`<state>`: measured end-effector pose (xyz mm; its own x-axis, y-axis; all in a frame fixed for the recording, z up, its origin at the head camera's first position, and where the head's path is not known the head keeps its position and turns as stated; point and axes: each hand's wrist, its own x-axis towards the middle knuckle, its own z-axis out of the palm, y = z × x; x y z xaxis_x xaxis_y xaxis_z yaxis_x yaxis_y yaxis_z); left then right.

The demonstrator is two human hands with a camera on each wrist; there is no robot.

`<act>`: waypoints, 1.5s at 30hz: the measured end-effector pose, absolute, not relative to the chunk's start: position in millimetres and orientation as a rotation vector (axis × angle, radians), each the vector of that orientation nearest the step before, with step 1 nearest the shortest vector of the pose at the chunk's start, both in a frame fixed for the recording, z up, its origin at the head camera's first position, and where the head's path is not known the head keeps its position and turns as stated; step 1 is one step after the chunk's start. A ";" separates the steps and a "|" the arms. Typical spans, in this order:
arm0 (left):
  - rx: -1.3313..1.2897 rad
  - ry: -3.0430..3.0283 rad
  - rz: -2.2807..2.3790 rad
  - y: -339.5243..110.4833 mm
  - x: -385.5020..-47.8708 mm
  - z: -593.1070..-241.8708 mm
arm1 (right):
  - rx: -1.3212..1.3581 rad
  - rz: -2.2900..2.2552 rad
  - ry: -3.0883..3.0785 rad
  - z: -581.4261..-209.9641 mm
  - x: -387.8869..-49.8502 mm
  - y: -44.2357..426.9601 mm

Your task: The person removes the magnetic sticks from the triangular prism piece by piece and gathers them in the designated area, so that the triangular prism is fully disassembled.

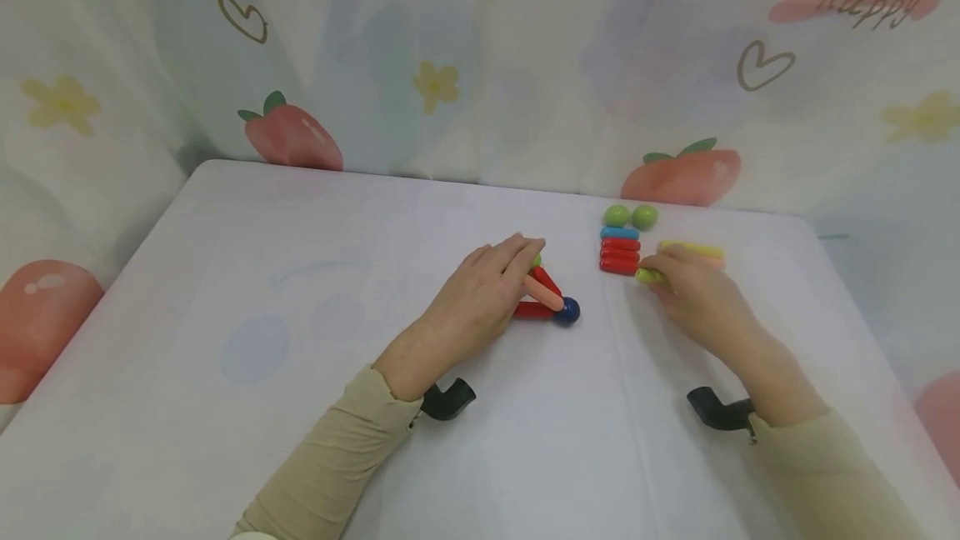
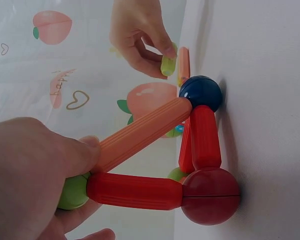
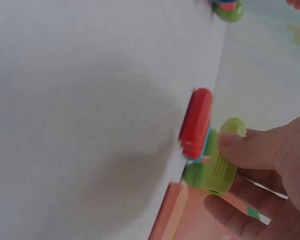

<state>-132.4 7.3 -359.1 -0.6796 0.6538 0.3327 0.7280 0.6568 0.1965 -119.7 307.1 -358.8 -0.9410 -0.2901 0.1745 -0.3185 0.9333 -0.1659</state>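
Observation:
My left hand (image 1: 480, 294) pinches a green ball (image 2: 74, 192) at the raised corner of a frame of toy building sticks and balls. From that ball an orange stick (image 2: 145, 134) slopes to a dark blue ball (image 2: 202, 94), and a red stick (image 2: 135, 191) runs to a dark red ball (image 2: 211, 202). Another red stick (image 2: 206, 137) joins the blue and dark red balls. A second green ball (image 2: 177, 175) shows partly behind. My right hand (image 1: 701, 302) pinches a light green stick (image 3: 224, 167) between thumb and fingers, above the table beside the red sticks.
Right of the frame lie several red sticks (image 1: 619, 257) in a row with a blue stick (image 1: 619, 233), and two green balls (image 1: 617, 216) behind them. A yellow stick (image 1: 693, 249) and an orange stick (image 1: 714, 261) lie beyond my right hand. A patterned curtain (image 1: 510, 65) hangs behind the white table (image 1: 225, 273).

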 end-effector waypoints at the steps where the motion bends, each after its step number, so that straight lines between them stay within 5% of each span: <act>1: -1.118 -2.644 -0.465 7.1 -132.3 -359.2 | 0.476 0.282 -2.932 -360.6 -121.1 310.8; 12: -1.128 -2.662 -0.424 6.6 -130.8 -358.0 | 0.179 0.366 -3.092 -366.0 -136.1 340.0; 30: -1.385 -3.076 -0.815 -14.6 -123.6 -327.8 | 0.109 0.263 -3.177 -372.5 -146.8 344.8; 45: -1.257 -3.214 -0.694 -23.4 -136.1 -340.9 | 0.433 0.426 -2.901 -367.2 -128.2 283.1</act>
<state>-136.1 -23.4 -340.9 -0.6832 0.7018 -0.2019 0.5561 0.6791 0.4791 -128.2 283.1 -367.2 -0.9419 -0.2581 0.2149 -0.3090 0.9167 -0.2534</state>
